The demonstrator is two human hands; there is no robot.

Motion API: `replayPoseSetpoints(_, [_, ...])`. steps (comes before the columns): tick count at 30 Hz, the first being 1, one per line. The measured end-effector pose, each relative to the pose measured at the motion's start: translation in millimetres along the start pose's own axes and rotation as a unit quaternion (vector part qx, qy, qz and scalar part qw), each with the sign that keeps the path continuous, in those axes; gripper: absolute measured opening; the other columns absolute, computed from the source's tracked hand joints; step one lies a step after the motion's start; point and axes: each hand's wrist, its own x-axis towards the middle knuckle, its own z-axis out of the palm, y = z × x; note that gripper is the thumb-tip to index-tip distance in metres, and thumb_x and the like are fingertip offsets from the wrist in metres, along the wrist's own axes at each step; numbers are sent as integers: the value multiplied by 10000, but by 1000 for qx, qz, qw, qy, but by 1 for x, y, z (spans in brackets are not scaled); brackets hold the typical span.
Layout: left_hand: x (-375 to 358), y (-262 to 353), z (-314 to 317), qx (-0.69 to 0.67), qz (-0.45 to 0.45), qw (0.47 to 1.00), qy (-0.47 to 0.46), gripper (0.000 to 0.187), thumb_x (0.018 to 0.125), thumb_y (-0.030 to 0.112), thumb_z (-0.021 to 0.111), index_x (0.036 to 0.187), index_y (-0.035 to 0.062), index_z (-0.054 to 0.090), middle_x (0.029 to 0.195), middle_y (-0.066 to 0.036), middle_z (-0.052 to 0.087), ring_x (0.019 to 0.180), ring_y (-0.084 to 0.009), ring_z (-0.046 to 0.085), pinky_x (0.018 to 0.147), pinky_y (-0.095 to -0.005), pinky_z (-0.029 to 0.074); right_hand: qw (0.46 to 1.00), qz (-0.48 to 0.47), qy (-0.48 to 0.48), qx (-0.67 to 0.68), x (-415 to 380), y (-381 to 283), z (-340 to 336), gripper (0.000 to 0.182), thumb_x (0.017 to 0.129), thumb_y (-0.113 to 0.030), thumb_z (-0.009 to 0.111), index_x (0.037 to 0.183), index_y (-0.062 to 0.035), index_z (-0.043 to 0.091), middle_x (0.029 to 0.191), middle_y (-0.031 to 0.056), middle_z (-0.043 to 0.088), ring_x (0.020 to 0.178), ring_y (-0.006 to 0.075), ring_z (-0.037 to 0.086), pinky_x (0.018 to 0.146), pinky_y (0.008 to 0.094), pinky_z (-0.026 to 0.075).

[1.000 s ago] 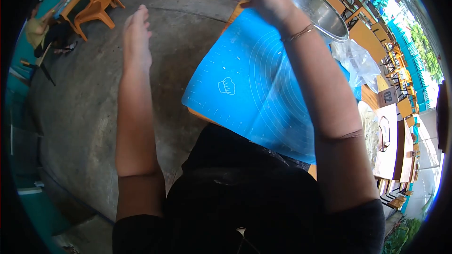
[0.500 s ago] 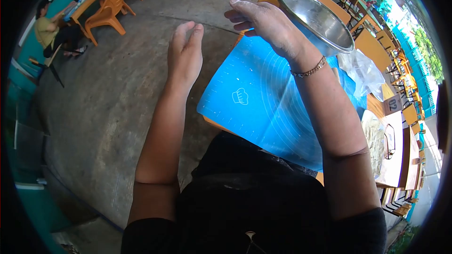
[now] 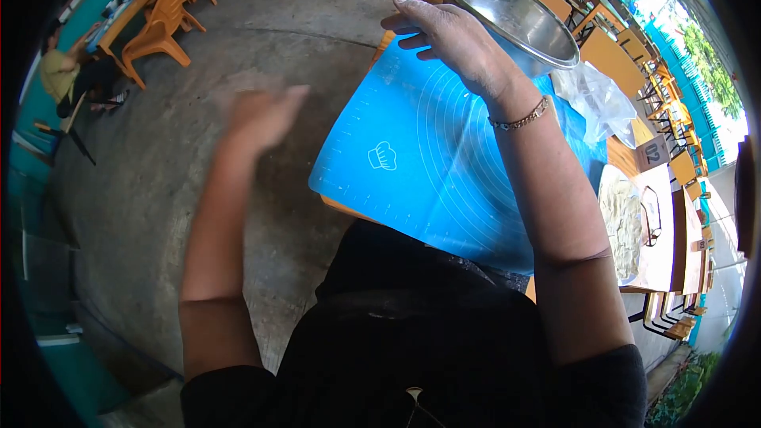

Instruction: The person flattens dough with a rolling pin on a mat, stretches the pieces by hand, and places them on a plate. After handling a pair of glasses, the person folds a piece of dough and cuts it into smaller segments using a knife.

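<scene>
We saw the right hand (image 3: 456, 36) raised above the far end of the blue silicone mat (image 3: 428, 166), fingers spread and relaxed, palm down, gripping nothing. Its fingertips pointed left; the back of the hand sat just beside the rim of the steel bowl (image 3: 515, 20), contact unclear. A thin bracelet (image 3: 519, 117) ringed that wrist.

The left hand (image 3: 265, 115) was off the table edge, over the concrete floor (image 3: 158, 174), heavily motion-blurred. We couldn't tell how far its fingers were open; nothing visible in it.

The mat lay flat on the wooden table (image 3: 614, 55), a chef-hat logo (image 3: 382, 156) near its left edge. The bowl stood at the mat's far end, apparently empty. A crumpled clear plastic bag (image 3: 598, 99) lay right of the bowl, touching the mat's edge. Further right: a number card reading 02 (image 3: 652, 152), and a pale sheet of something doughy (image 3: 622, 222), too distorted to identify.

Background: orange chairs (image 3: 162, 20) top left, a seated person (image 3: 67, 71) near them.
</scene>
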Motion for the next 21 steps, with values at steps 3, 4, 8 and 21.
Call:
replayPoseSetpoints(3, [31,-78,-11,238,-168,956,25,646,1012,535,367,1390,37,528,1452,-190,491,1410,-373,356,1165,-538,189,1000,1,3,-17,1,0,-4,729,992,-604,386,1255,29,634,1292,246,610,1208,383,584,996,455,484])
replayPoseSetpoints(4, [30,-78,-25,141,-170,975,11,634,1010,529,366,1417,65,510,1498,-170,446,1466,-409,247,1182,-590,105,999,-25,32,-11,2,-2,-3,736,993,-599,384,1268,42,619,1300,252,602,1220,391,575,1006,456,476])
replayPoseSetpoints(8, [24,-62,-42,-470,85,849,227,715,1018,544,336,1501,17,334,1579,-252,236,1456,-468,214,1156,-584,207,897,-322,263,-153,30,-29,-17,617,1049,-397,340,1357,121,474,1414,328,459,1339,413,440,1111,427,362])
replayPoseSetpoints(21, [54,52,26,-837,82,511,180,799,1005,499,341,1506,-94,153,1505,-295,287,1393,-407,325,1131,-471,313,907,-244,182,-292,65,-12,117,654,961,-566,379,1025,55,574,1023,264,664,1067,492,586,970,566,411])
